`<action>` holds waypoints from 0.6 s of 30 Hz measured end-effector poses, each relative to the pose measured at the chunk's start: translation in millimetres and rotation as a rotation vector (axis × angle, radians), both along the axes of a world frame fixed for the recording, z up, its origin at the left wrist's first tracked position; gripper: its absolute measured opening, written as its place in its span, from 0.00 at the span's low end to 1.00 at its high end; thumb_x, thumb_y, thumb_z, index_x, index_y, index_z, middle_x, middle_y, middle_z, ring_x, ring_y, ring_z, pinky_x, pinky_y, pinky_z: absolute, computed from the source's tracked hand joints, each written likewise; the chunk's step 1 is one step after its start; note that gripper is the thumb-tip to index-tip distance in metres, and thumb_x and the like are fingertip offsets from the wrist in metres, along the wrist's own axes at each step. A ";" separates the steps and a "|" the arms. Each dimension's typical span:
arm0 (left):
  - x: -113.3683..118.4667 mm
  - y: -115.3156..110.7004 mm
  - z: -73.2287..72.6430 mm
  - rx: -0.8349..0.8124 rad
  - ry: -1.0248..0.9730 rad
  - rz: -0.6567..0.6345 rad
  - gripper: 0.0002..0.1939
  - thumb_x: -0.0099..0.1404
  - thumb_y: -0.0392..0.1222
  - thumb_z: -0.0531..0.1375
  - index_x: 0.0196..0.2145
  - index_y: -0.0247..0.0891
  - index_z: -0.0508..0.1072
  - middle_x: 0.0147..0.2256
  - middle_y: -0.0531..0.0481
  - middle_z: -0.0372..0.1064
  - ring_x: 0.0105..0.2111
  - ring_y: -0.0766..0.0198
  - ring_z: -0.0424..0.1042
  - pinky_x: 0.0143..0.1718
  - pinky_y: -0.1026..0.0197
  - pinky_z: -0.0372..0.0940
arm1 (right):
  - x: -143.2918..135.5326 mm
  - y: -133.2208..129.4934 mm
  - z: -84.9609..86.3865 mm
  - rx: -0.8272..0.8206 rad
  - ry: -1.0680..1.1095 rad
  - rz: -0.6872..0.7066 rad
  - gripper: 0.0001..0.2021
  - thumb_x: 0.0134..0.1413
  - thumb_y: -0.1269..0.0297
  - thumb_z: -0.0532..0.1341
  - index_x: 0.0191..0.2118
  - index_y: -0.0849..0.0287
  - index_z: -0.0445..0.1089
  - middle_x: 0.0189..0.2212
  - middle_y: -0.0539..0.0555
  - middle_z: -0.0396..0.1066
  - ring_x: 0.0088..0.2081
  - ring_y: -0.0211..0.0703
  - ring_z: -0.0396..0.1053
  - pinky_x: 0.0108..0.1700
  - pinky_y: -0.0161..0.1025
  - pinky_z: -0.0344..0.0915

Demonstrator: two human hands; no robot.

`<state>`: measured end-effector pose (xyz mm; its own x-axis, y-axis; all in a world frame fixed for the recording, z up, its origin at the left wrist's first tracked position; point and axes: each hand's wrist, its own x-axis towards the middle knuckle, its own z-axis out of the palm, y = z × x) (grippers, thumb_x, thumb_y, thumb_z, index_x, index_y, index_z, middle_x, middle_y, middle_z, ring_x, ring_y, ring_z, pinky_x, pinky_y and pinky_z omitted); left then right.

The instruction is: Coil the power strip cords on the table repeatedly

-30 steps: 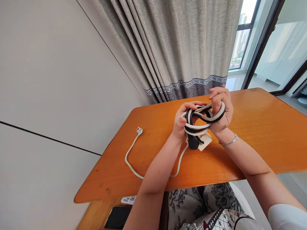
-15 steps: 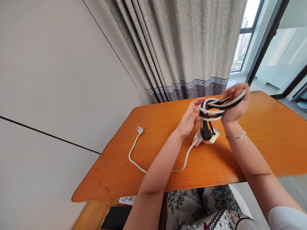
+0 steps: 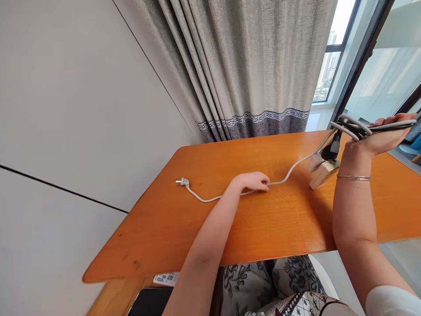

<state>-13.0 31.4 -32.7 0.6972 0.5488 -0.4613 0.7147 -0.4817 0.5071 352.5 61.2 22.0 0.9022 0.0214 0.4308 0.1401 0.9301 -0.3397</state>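
Observation:
My right hand (image 3: 388, 136) is raised over the table's right side, with looped white and black cables (image 3: 353, 127) lying across its palm and fingers. From the bundle hang a black plug (image 3: 331, 148) and a white block-shaped piece (image 3: 324, 173). A white cord (image 3: 297, 163) runs left from the bundle over the wooden tabletop. My left hand (image 3: 258, 181) is low on the table, its fingers closed round this cord. At the cord's left end lies a white plug (image 3: 184, 182) with metal prongs.
The orange-brown table (image 3: 164, 232) has its front edge by my lap. A black phone (image 3: 151, 302) and a printed card (image 3: 166, 279) lie lower left. Behind the table hangs a grey curtain (image 3: 263, 66), with a window at right.
My right hand has moved right with the cable bundle and attached pieces. My left hand has left the bundle, come down left and closed on the cord, which is now stretched straighter.

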 end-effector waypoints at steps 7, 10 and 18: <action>-47.7 30.3 -9.8 -0.024 -0.202 0.564 0.16 0.61 0.53 0.63 0.26 0.39 0.67 0.21 0.55 0.64 0.22 0.66 0.64 0.28 0.62 0.59 | -45.0 -23.1 25.1 -0.095 -0.231 0.197 0.10 0.64 0.56 0.51 0.31 0.49 0.57 0.23 0.46 0.44 0.21 0.37 0.56 0.23 0.36 0.59; -51.4 33.0 -2.7 0.226 -0.426 0.833 0.05 0.63 0.41 0.61 0.34 0.40 0.67 0.22 0.57 0.63 0.20 0.67 0.59 0.26 0.63 0.54 | -93.5 -34.6 30.5 -0.143 -0.342 0.344 0.09 0.58 0.53 0.57 0.32 0.48 0.59 0.22 0.46 0.50 0.23 0.39 0.58 0.25 0.38 0.61; -27.0 9.4 37.3 0.341 -1.278 0.842 0.13 0.62 0.41 0.63 0.42 0.43 0.63 0.32 0.54 0.72 0.25 0.69 0.69 0.28 0.66 0.61 | -201.5 -79.0 9.2 -0.266 -1.027 0.548 0.26 0.67 0.39 0.48 0.46 0.50 0.77 0.47 0.56 0.71 0.50 0.48 0.71 0.53 0.50 0.71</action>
<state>-40.0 40.9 4.6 -0.0349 0.9180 0.3950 0.0252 -0.3943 0.9186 151.0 -17.9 31.2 -0.0187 0.4940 0.8693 0.0655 0.8682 -0.4920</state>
